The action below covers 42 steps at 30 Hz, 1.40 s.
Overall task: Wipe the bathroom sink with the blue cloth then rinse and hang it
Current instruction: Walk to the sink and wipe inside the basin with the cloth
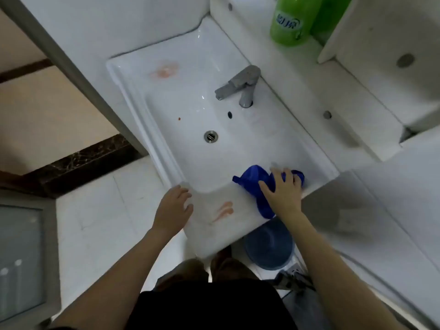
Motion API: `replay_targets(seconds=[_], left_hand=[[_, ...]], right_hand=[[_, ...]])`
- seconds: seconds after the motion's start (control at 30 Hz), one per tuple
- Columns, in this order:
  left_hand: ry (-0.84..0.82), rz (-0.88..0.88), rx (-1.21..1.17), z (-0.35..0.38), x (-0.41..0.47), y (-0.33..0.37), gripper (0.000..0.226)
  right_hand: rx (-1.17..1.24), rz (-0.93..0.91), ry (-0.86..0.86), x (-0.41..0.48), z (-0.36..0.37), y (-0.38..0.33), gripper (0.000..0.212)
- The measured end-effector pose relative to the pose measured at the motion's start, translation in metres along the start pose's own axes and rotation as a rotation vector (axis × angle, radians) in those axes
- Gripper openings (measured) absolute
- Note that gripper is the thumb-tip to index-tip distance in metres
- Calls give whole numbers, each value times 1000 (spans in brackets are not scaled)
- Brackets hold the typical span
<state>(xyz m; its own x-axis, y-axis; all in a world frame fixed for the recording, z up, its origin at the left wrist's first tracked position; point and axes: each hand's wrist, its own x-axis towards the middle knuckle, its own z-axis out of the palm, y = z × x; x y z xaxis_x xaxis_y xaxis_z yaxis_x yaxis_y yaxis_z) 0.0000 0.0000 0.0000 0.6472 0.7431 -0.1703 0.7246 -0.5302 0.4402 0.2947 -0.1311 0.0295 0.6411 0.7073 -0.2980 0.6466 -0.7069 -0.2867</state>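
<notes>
Head view: wiping judged barely begun. Right hand (pixel 283 194), fingers spread, presses blue cloth (pixel 253 178) at sink (pixel 188 158) 5 o'clock; left hand (pixel 173 210) fingers relaxed apart. Pink smears (pixel 223 210) uncleaned; rinsing, hanging outstanding.

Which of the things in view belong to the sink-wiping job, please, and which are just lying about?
For the job: blue cloth, pressed by the right hand; sink; orange smears on its front rim; tap; left hand at the sink's edge.
Lying about: green bottle behind the sink; blue bucket below it.
</notes>
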Motion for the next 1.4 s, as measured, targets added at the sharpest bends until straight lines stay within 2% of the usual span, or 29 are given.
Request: replay_targets(seconds=[0.07,0.13,0.23,0.33,0.43,0.63,0.73,0.83,0.9,1.0,1.17,1.27,1.4], left_hand=[[9,49,50,2,2,-4,31],[-20,96,52,1,1,-7,31],[8,134,3,3,-1,-19,27],[25,137,-34,4,-3,-22,30],[25,95,-81,5,-4,-17,32],[6,40,-115,6,-5,-13,29],[-14,53,-85,1,-5,-12,33],[-59,38,-79,-5,-5,-10,35],[-76,-10,-133,-14,-4,-5,32],[43,-87,-228,-35,-8,5,20],[189,-152,-340,-74,-40,-6,26],[203,-221,-405,-84,-77,-38,23],[135,-388,-542,-85,-135,-109,21]], right_hand=[[-25,80,-113,1,3,-4,71],[-110,86,-140,-1,10,-1,73],[-245,73,-122,-2,19,-1,75],[-236,192,-28,-5,24,-4,75],[-218,248,-17,-1,29,-5,71],[129,150,77,10,19,3,40],[470,224,99,10,2,-2,23],[811,328,106,4,-16,-16,28],[927,318,126,-5,-30,-31,27],[1013,260,113,-22,-49,-58,18],[1080,126,27,-64,-56,-117,14],[1088,80,-37,-93,-39,-156,14],[1041,38,-168,-133,8,-210,14]])
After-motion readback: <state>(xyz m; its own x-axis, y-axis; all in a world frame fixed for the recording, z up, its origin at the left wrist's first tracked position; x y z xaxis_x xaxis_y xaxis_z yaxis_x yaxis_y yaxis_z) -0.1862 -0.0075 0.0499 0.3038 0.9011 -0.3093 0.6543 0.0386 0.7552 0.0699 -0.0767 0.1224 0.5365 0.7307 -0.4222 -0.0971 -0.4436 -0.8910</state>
